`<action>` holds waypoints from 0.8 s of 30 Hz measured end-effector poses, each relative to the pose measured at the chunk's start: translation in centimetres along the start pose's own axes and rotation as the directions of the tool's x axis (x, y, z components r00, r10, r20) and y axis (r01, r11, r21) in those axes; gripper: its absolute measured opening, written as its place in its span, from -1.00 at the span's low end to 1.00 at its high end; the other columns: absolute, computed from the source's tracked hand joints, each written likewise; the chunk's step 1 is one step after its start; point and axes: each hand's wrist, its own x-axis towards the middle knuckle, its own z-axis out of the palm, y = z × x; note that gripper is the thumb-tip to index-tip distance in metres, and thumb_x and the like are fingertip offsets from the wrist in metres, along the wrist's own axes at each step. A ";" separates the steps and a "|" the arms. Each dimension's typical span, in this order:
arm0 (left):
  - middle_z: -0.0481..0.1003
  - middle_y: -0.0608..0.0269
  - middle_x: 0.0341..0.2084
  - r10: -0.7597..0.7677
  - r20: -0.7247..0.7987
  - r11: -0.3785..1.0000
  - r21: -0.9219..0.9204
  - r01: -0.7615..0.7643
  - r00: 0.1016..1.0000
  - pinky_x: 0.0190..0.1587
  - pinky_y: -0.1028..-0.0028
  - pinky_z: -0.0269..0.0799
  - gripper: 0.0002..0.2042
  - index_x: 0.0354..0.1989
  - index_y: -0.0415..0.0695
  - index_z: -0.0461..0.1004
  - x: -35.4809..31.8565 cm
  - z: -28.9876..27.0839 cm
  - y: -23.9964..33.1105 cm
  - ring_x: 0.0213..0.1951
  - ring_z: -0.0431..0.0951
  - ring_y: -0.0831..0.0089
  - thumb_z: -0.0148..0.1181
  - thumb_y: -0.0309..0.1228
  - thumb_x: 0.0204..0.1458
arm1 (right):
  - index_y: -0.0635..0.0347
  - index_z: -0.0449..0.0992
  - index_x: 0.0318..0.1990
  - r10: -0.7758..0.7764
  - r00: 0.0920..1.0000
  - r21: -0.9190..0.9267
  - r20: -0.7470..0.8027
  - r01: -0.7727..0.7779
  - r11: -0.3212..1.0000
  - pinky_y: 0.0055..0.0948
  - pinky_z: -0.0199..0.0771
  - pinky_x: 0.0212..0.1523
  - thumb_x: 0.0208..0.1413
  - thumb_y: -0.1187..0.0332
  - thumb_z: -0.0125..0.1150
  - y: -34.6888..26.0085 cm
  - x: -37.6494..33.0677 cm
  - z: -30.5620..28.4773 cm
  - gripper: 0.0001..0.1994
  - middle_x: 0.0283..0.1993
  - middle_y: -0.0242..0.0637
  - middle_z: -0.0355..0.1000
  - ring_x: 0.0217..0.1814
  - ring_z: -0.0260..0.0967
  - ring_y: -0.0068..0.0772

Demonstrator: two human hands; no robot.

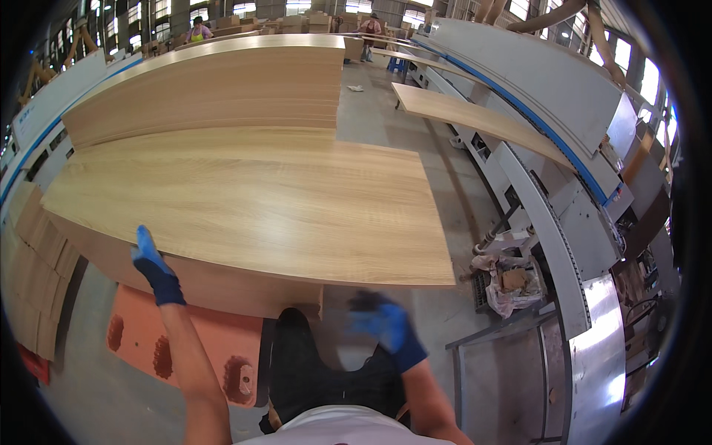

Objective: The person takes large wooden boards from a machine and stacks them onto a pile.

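Note:
A wide light wood-grain board (274, 200) lies on top of a stack of boards (230, 285) in front of me, its right end sticking out past the stack below. At the board's near left edge is my left hand (154, 267) in a blue work glove, closed on the edge with one finger or thumb stretched over the top face; its other fingers are mostly hidden. My right hand (386, 326), also in a blue glove, hangs just off the near edge by the right end. Motion smears its fingers, and it appears apart from the board.
Behind rises a taller board stack (215, 85). To the right runs a long machine (534, 89) carrying another board (475, 119), with a lined crate (512, 285) beside it. An orange platform (193, 345) lies at lower left, near stacked panels (33, 274). Two people are far back.

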 end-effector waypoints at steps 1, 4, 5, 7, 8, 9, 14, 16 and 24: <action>0.41 0.23 -0.25 0.017 -0.003 0.999 0.044 -0.017 1.000 -0.21 0.48 0.32 -0.69 -0.18 -0.34 0.41 3.1 -1.6 -0.4 -0.29 0.36 0.50 0.06 -0.31 0.05 | 0.25 0.28 0.09 -0.084 0.993 -0.027 -0.079 0.083 0.996 -0.19 0.31 0.02 0.12 0.08 -0.11 -0.4 -0.1 -2.7 -0.51 0.03 -0.14 0.34 0.03 0.32 -0.19; 0.43 0.26 -0.44 0.063 -0.065 0.986 0.157 -0.052 0.996 -0.33 0.44 0.30 -0.66 -0.30 -0.43 0.43 4.8 -0.6 -1.1 -0.45 0.31 0.49 0.07 -0.28 0.03 | 0.21 0.33 0.04 0.090 0.959 0.449 -0.270 0.043 0.893 -0.24 0.38 -0.05 0.14 -0.04 -0.16 -7.2 0.5 -4.0 -0.48 0.01 -0.14 0.35 0.00 0.33 -0.25; 0.44 0.24 -0.45 0.079 -0.081 0.975 0.214 -0.060 0.994 -0.34 0.43 0.30 -0.64 -0.30 -0.45 0.43 6.5 -1.0 -2.0 -0.46 0.32 0.48 0.08 -0.27 0.03 | 0.21 0.34 0.02 0.052 0.970 0.377 -0.239 0.043 0.925 -0.28 0.40 -0.09 0.13 -0.04 -0.13 -9.5 1.3 -3.0 -0.48 -0.01 -0.15 0.35 -0.03 0.34 -0.29; 0.46 0.16 -0.46 0.114 -0.115 0.932 0.358 -0.066 0.987 -0.34 0.39 0.30 -0.58 -0.30 -0.47 0.41 9.8 -2.0 -2.8 -0.46 0.35 0.40 0.07 -0.22 0.02 | 0.22 0.37 -0.02 -0.013 0.988 0.243 -0.152 0.050 0.969 -0.36 0.44 -0.18 0.11 -0.03 -0.08 -12.2 3.9 -0.4 -0.50 -0.05 -0.16 0.37 -0.08 0.35 -0.37; 0.47 0.09 -0.45 0.115 -0.128 0.899 0.435 -0.049 0.985 -0.32 0.37 0.31 -0.55 -0.30 -0.48 0.41 11.2 -2.2 -3.4 -0.45 0.38 0.34 0.06 -0.18 0.02 | 0.23 0.37 -0.02 -0.028 0.989 0.056 -0.148 0.037 0.998 -0.38 0.44 -0.21 0.12 -0.03 -0.09 -13.0 5.2 0.8 -0.50 -0.08 -0.18 0.37 -0.12 0.35 -0.41; 0.49 0.02 -0.45 0.124 -0.139 0.859 0.510 -0.036 0.983 -0.31 0.34 0.32 -0.52 -0.29 -0.49 0.40 12.6 -2.3 -3.9 -0.44 0.41 0.28 0.05 -0.14 0.01 | 0.24 0.36 -0.02 -0.043 0.990 -0.130 -0.137 0.025 0.991 -0.41 0.44 -0.24 0.12 -0.02 -0.10 -13.3 6.7 2.1 -0.51 -0.11 -0.20 0.38 -0.16 0.35 -0.44; 0.45 -0.29 -0.34 0.345 -0.093 0.520 0.847 -0.108 0.934 -0.20 0.21 0.30 -0.42 -0.27 -0.47 0.41 20.2 -3.0 -5.3 -0.25 0.45 -0.08 -0.04 0.00 0.00 | 0.34 0.37 -0.10 -0.149 0.972 -0.581 -0.179 0.017 0.814 -0.38 0.39 -0.30 0.14 0.08 -0.11 -12.6 13.5 6.4 -0.56 -0.31 -0.11 0.43 -0.28 0.38 -0.27; 0.47 -0.26 -0.44 0.483 -0.078 0.487 0.851 -0.194 0.872 -0.28 0.19 0.30 -0.43 -0.36 -0.47 0.44 21.9 -3.2 -6.9 -0.36 0.47 -0.05 -0.03 0.00 0.00 | 0.37 0.37 -0.12 -0.246 0.965 -0.731 -0.090 0.104 0.675 -0.30 0.37 -0.27 0.14 0.11 -0.12 -11.7 15.0 5.8 -0.57 -0.32 0.07 0.43 -0.26 0.38 -0.06; 0.48 -0.20 -0.33 0.297 -0.022 0.540 0.828 -0.150 0.954 -0.23 0.23 0.32 -0.48 -0.28 -0.43 0.45 28.1 -3.9 -4.2 -0.27 0.47 -0.02 -0.01 -0.06 0.01 | 0.34 0.39 -0.32 -0.368 0.917 -0.945 0.151 0.244 0.220 -0.13 0.31 -0.31 0.14 0.15 -0.12 -12.3 17.5 11.3 -0.64 -0.45 0.22 0.34 -0.40 0.28 0.21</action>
